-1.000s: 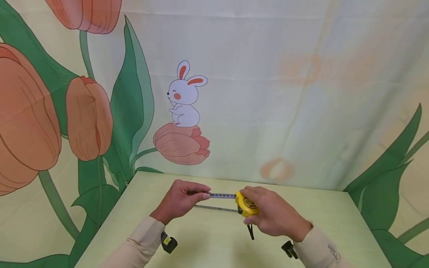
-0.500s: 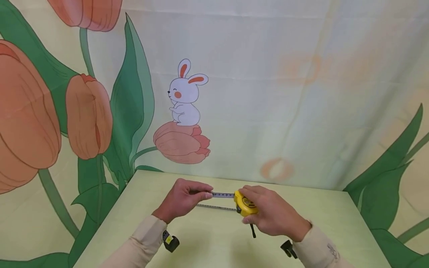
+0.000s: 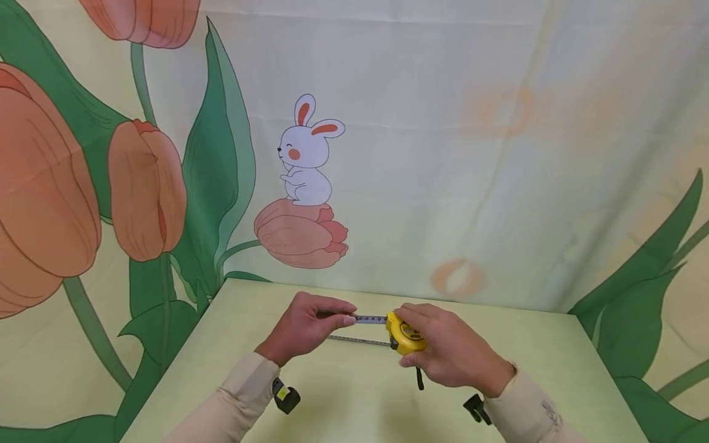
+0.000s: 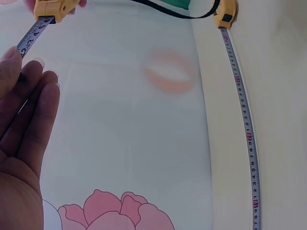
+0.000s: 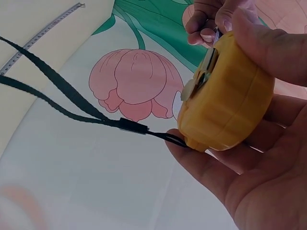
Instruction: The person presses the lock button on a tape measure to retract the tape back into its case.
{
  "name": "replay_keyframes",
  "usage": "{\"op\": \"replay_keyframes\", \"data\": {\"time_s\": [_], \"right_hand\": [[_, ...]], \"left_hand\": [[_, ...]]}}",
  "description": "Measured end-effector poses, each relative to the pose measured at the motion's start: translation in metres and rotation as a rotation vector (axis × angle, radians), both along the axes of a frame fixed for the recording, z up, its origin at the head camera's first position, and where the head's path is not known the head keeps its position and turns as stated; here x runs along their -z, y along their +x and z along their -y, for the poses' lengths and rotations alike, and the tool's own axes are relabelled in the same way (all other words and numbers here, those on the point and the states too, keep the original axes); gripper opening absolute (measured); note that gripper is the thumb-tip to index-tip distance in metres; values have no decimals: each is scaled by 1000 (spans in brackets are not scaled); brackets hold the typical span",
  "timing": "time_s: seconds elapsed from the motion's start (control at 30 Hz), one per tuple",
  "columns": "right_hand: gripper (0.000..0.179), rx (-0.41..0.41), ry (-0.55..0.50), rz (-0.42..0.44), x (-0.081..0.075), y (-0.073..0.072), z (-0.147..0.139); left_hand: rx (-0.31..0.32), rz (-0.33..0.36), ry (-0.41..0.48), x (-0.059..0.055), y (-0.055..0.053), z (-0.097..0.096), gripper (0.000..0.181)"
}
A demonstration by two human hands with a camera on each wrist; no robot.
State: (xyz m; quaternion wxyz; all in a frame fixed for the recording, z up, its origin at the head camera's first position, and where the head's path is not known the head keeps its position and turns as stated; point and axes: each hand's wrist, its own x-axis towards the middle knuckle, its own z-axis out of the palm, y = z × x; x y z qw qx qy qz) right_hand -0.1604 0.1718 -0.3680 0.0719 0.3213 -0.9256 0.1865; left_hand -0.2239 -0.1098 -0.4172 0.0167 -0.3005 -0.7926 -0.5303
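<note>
My right hand [image 3: 451,344] grips a yellow tape measure [image 5: 230,96] by its case, with a black wrist strap [image 5: 67,93] hanging from it. My left hand [image 3: 307,323] pinches the end of its pulled-out blade [image 3: 371,319] between thumb and fingers. Only a short stretch of blade shows between the two hands, above the table. A second yellow tape measure [image 4: 225,13] lies on the table with its long blade [image 4: 249,136] drawn out. In the head view its case is hidden behind the held one, and part of its blade shows below my hands.
The pale table [image 3: 343,400] reaches back to a hanging cloth [image 3: 399,154] printed with tulips and a white rabbit. Black wrist cameras hang below both sleeves, the left camera [image 3: 287,399] and the right camera [image 3: 476,409].
My left hand has shifted slightly right and the held tape measure slightly left, so the exposed blade between the hands is shorter. Both hands keep their hold.
</note>
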Motion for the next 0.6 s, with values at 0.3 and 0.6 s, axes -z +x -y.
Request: {"op": "replay_keyframes", "data": {"time_s": [0.3,0.6], "right_hand": [[61,-3,-15,4,1,1,2],[64,0,-11,3,1,4,1]], "left_hand": [[22,5,23,4,-1,-5,22],[29,-17,15,3,0,-7,22]]}}
